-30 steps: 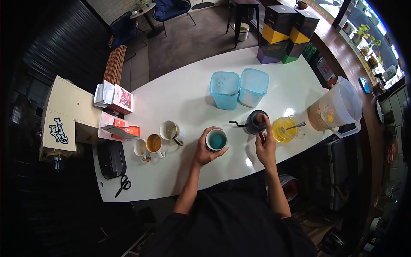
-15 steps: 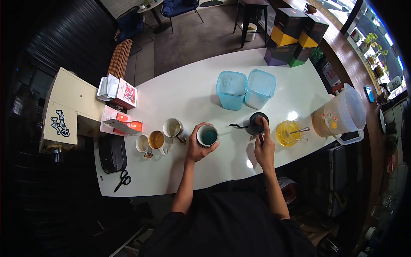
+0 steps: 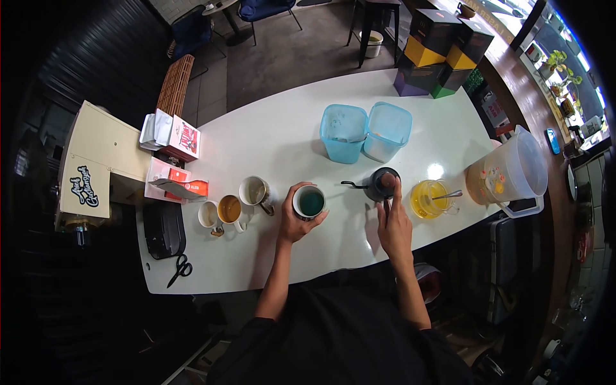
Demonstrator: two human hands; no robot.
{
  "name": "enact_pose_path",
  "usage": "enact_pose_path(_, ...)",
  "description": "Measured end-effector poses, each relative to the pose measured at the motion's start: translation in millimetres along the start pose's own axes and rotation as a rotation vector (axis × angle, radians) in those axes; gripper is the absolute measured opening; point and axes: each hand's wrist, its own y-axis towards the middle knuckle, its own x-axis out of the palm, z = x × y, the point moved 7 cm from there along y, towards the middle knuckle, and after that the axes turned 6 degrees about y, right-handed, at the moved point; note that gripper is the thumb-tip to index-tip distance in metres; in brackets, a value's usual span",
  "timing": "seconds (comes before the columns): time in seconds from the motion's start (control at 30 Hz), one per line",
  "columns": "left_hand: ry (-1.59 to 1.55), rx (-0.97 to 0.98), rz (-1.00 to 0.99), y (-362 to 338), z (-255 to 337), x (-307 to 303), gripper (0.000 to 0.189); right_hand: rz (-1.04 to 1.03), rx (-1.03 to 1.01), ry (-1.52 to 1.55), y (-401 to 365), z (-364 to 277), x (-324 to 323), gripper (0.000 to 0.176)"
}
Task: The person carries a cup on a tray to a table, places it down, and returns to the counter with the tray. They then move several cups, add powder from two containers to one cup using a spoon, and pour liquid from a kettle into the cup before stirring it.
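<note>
A cup (image 3: 311, 203) of blue-green liquid is held on the table (image 3: 256, 256) by the left hand (image 3: 290, 223), which is wrapped around it. Well to its right, the kettle (image 3: 380, 184) is grasped at the handle by the right hand (image 3: 393, 226), with one finger laid on the lid. The step is judged to be taking hold of the kettle, and any lift would require the spout to be kept level.

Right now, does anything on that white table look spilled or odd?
Nothing looks spilled. Only the cup in the left hand stands out: its liquid is blue-green, while a nearby mug holds brown.
</note>
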Motion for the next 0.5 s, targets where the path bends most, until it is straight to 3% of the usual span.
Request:
enact_pose_path(0.07,-0.016,-0.014,-0.001,-0.2,1.1,0.2,0.062,-0.078,0.12,-0.092,0.0,1.0,-15.7,0.062)
enact_pose_path(0.13,-0.026,-0.012,-0.019,0.1,0.5,1.9,0.062,0.093,0.12,-0.002,1.3,-3.0,-50.0,0.037)
enact_pose_path(0.3,-0.011,0.038,-0.058,-0.8,5.6,8.1,0.061,0.443,0.158,-0.144,8.9,22.9,-115.5,0.032)
enact_pose_path(0.4,-0.03,0.031,-0.087,-1.5,7.0,14.2,0.061,0.543,0.19,-0.169,13.6,49.0,-129.3,0.032)
enact_pose_path(0.5,-0.035,0.026,-0.112,-3.5,8.7,19.1,0.061,0.519,0.182,-0.167,17.0,64.3,-128.6,0.026)
